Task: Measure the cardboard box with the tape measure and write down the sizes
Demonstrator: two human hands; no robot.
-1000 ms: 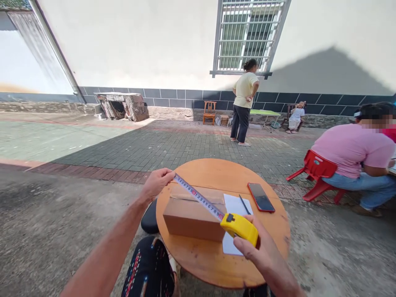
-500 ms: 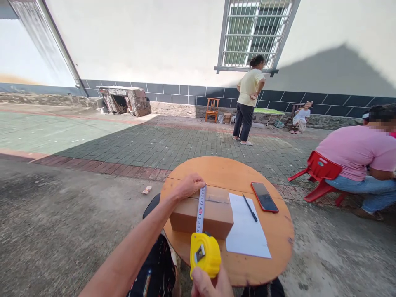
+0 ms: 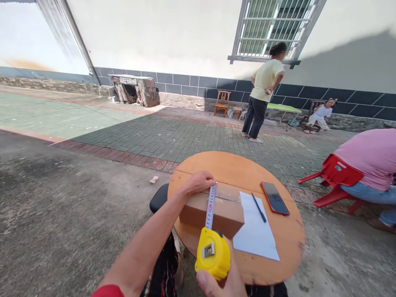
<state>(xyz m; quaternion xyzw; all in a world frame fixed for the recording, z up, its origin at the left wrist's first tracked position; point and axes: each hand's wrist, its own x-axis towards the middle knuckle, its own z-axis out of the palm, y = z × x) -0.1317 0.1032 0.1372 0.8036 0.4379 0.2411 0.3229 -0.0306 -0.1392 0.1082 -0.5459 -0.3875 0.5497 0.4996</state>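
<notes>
A brown cardboard box [image 3: 222, 210] lies on a round wooden table [image 3: 229, 167]. My left hand [image 3: 198, 182] pinches the end of a measuring tape blade [image 3: 210, 205] at the box's far edge. The blade runs straight across the top of the box toward me. My right hand [image 3: 221, 284] grips the yellow tape measure case [image 3: 213, 253] at the near side of the box, only its fingers showing at the bottom of the view.
White paper [image 3: 255, 231], a black pen [image 3: 258, 207] and a red phone [image 3: 274, 198] lie right of the box. A person in pink [image 3: 371, 161] sits on a red chair [image 3: 332, 177] at right. Another person [image 3: 262, 90] stands by the wall. A black stool [image 3: 159, 198] sits beside the table.
The tape went from lying diagonally along the box to running straight across its width. My right hand with the case moved left and toward me; my left hand shifted right along the far edge.
</notes>
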